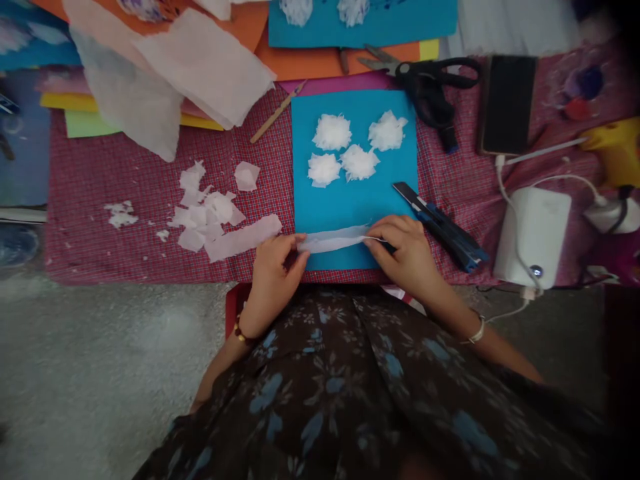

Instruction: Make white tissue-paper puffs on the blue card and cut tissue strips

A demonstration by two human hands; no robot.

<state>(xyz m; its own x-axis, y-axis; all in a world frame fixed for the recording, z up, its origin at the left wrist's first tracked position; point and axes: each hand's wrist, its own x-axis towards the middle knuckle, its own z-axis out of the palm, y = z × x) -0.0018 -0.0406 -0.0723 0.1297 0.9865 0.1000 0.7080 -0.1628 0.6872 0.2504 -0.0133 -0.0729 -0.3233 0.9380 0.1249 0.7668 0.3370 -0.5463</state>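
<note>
My left hand (274, 270) and my right hand (403, 250) pinch the two ends of a white tissue strip (334, 239), stretched flat between them. The strip lies over the near edge of a blue paper sheet (350, 200). Several fluffy white tissue tufts (355, 147) sit on the upper half of that sheet. A blue utility knife (440, 227) lies just right of my right hand. Both wrists wear bracelets.
White tissue scraps (210, 213) lie left on the red checked cloth (125, 247). Larger tissue sheets (165, 73) and coloured papers sit at the back left. Black scissors (425, 77), a phone (507, 103), a white power bank (533, 237) with cables, a yellow glue gun (617, 150) lie right.
</note>
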